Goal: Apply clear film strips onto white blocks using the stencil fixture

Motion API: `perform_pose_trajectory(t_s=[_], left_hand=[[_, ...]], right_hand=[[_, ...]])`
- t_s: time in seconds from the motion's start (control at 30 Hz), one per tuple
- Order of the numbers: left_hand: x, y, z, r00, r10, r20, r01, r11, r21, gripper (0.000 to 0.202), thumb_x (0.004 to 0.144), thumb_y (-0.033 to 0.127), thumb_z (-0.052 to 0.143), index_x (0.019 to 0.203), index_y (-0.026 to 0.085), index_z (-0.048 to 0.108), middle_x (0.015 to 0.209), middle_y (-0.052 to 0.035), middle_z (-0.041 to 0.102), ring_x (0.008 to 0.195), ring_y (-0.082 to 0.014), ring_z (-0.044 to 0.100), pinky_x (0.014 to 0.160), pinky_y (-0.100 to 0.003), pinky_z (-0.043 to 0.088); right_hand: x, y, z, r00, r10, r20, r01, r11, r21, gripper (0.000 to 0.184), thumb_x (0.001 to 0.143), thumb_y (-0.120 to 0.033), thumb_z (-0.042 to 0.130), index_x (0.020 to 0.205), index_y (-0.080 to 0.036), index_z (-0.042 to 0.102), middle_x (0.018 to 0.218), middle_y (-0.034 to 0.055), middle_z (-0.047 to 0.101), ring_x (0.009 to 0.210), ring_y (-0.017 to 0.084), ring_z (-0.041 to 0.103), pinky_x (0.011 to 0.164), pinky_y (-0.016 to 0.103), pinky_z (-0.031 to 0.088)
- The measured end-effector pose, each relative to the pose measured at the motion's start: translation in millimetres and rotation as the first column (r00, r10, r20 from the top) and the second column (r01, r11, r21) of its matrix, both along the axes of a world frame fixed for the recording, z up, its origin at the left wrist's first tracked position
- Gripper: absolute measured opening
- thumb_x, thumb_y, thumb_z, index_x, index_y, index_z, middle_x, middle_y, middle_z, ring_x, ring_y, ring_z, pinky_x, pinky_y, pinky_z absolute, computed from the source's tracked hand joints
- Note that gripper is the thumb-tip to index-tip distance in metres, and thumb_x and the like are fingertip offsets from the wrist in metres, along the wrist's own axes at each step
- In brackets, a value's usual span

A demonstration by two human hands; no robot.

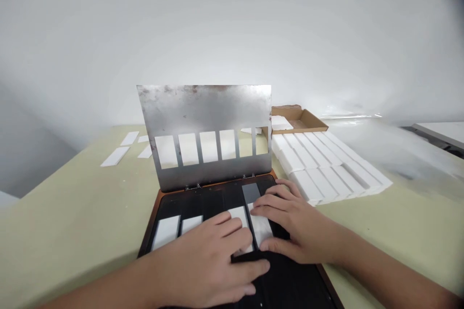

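Left hand (203,263): we see it palm down at lower centre, fingers slightly spread and gently curved, pointing up and to the right.
Right hand (293,224): we see it palm down, fingers slightly spread, pointing left toward the other hand.
Left forearm (101,294): bare, entering from the lower left.
Right forearm (384,270): bare, entering from the lower right.
Hand relation: we note the fingertips just beside each other, with contact unclear.
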State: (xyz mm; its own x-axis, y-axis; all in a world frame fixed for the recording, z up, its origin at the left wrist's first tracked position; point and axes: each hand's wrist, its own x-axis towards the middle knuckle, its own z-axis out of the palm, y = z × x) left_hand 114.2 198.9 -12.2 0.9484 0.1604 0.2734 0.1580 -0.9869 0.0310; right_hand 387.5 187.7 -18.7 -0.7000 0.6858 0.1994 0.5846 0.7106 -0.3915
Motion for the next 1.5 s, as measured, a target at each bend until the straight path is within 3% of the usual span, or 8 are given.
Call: perform_pose_trajectory(t_s=[0.2, 0.37, 0.53, 0.63, 0.77, 0.93, 1.2, 1.5], left_hand=[[-1.0, 0.6, -2.7, 0.994, 0.106, 0.012, -0.105, 0.994, -0.034, 0.045, 0.102, 0.051, 0.064, 0.142, 0.029, 0.061, 0.098, -0.0056, 0.058, 0.086, -0.0242, 0.053, 0.083, -0.038, 0.038], [-1.9, 1.1, -3.7, 0.989, 0.150, 0.011, -0.149, 0.987, -0.058, 0.044, 0.104, 0.049, 0.060, 0.140, 0.024, 0.062, 0.097, -0.0059, 0.056, 0.085, -0.0246, 0.051, 0.081, -0.038, 0.037], [-2.3, 1.4, -2.9, 0.987, 0.150, 0.059, -0.149, 0.988, -0.028, 0.039, 0.104, 0.043, 0.061, 0.135, 0.019, 0.064, 0.094, -0.0069, 0.058, 0.081, -0.0239, 0.052, 0.077, -0.038, 0.038], [-1.8, 0.3, 0.1, 0.994, 0.065, 0.084, -0.067, 0.998, 0.018, 0.033, 0.103, 0.034, 0.064, 0.132, 0.017, 0.065, 0.094, -0.0056, 0.065, 0.081, -0.0226, 0.055, 0.077, -0.039, 0.039], [1.3, -0.7, 2.3, 0.996, -0.061, 0.064, 0.061, 0.998, 0.001, 0.027, 0.105, 0.030, 0.065, 0.131, 0.022, 0.067, 0.121, -0.0015, 0.075, 0.108, -0.0229, 0.063, 0.099, -0.042, 0.039], [2.4, 1.5, -0.3, 0.998, -0.042, 0.054, 0.042, 0.999, -0.008, 0.034, 0.110, 0.039, 0.059, 0.141, 0.026, 0.064, 0.142, 0.0037, 0.071, 0.131, -0.0234, 0.057, 0.111, -0.042, 0.031], [1.2, 1.3, -2.5, 0.999, 0.015, 0.052, -0.014, 1.000, -0.007, 0.037, 0.110, 0.043, 0.057, 0.141, 0.023, 0.064, 0.145, 0.0049, 0.069, 0.125, -0.0246, 0.060, 0.110, -0.043, 0.029], [1.8, 0.9, -4.0, 0.993, 0.065, 0.101, -0.066, 0.998, 0.004, 0.037, 0.108, 0.044, 0.060, 0.137, 0.021, 0.066, 0.140, 0.0018, 0.072, 0.117, -0.0251, 0.063, 0.108, -0.046, 0.029]], right_hand=[[3.2, 2.3, -0.7, 0.999, 0.008, -0.054, -0.011, 0.999, -0.050, 0.041, 0.109, -0.043, 0.052, 0.145, -0.025, 0.058, 0.136, 0.0076, 0.068, 0.123, 0.030, 0.052, 0.122, 0.059, 0.019], [3.6, 3.1, 0.4, 0.998, 0.029, -0.057, -0.032, 0.998, -0.045, 0.082, 0.087, -0.072, 0.074, 0.151, -0.026, 0.052, 0.135, 0.0076, 0.068, 0.125, 0.032, 0.053, 0.122, 0.058, 0.019], [1.1, 2.1, 3.6, 1.000, 0.003, -0.024, -0.005, 0.997, -0.082, 0.062, 0.096, -0.056, 0.071, 0.149, -0.027, 0.054, 0.135, 0.0072, 0.067, 0.126, 0.030, 0.053, 0.121, 0.056, 0.022], [1.1, 2.1, 3.8, 1.000, 0.000, -0.028, -0.003, 0.996, -0.086, 0.055, 0.099, -0.045, 0.071, 0.149, -0.027, 0.054, 0.135, 0.0069, 0.067, 0.126, 0.030, 0.051, 0.119, 0.055, 0.025], [2.2, 2.8, 2.0, 0.999, 0.003, -0.045, -0.006, 0.998, -0.069, 0.047, 0.102, -0.034, 0.065, 0.147, -0.027, 0.055, 0.136, 0.0076, 0.067, 0.126, 0.030, 0.051, 0.117, 0.056, 0.027], [2.1, 3.5, 0.1, 0.999, -0.015, -0.050, 0.011, 0.997, -0.070, 0.040, 0.104, -0.027, 0.060, 0.143, -0.027, 0.058, 0.134, 0.0060, 0.068, 0.124, 0.028, 0.051, 0.116, 0.054, 0.029], [1.5, 3.9, 1.5, 0.997, -0.038, -0.062, 0.031, 0.994, -0.102, 0.037, 0.107, -0.017, 0.049, 0.141, -0.030, 0.058, 0.134, 0.0006, 0.068, 0.124, 0.023, 0.051, 0.116, 0.048, 0.028], [6.4, 4.4, 5.9, 0.998, 0.011, -0.069, -0.019, 0.993, -0.120, 0.061, 0.091, -0.042, 0.079, 0.146, -0.031, 0.057, 0.136, 0.0032, 0.065, 0.127, 0.030, 0.047, 0.116, 0.050, 0.028]])
